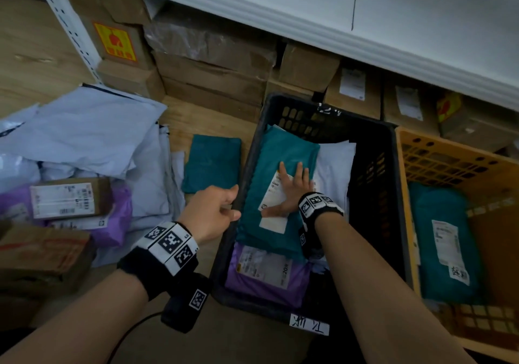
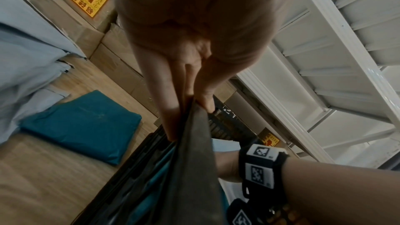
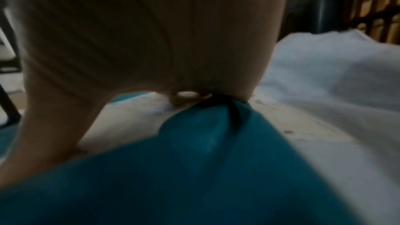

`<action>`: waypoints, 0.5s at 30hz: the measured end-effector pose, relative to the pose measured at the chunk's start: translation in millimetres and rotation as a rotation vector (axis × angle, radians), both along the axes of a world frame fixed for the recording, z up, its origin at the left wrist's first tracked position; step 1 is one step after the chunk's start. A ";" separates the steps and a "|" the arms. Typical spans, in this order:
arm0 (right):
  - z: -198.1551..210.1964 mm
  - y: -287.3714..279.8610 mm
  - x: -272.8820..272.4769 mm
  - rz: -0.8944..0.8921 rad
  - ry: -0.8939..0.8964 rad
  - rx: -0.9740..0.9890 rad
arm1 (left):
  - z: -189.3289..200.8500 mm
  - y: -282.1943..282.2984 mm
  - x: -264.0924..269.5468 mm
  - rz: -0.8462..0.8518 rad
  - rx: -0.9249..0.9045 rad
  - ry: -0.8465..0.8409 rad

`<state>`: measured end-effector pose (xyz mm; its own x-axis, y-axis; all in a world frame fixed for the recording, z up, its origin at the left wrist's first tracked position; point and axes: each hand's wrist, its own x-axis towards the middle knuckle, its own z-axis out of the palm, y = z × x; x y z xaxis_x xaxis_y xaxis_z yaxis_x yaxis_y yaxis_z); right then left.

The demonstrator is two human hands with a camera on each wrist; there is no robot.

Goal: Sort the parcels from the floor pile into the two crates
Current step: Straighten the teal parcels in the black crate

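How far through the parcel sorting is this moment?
Partly done. The black crate already holds a purple parcel and white ones; the yellow crate holds one teal parcel. In hand: the right hand presses a teal parcel flat in the black crate while the left hand grips its rim. Left: the floor pile, with a teal bag nearest.

Dim, flat indoor light across the head view, no hard shadows, and the straight white metal shelf edge (image 1: 295,24) bows with wide-angle distortion. Left wrist view is brighter and fairly sharp, though the near palm smears. Right wrist view is murky and soft, the crumpled teal plastic mailer (image 3: 205,177) badly blurred.
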<state>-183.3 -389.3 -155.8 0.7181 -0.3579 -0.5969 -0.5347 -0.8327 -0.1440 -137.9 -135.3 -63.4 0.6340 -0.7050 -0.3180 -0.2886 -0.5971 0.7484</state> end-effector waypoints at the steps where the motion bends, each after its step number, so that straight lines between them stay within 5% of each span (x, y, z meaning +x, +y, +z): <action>1: -6.0 0.2 -1.0 -0.009 -0.002 -0.003 | 0.6 0.2 -0.3 -0.004 0.003 -0.009; 15: -29.0 5.9 -6.3 -0.008 -0.109 -0.104 | -3.5 -1.1 0.7 -0.030 0.035 -0.057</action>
<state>-189.6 -383.5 -184.8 0.7738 -0.4197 -0.4745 -0.5270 -0.8421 -0.1145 -137.2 -136.5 -67.0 0.6306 -0.7131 -0.3064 -0.3485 -0.6129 0.7092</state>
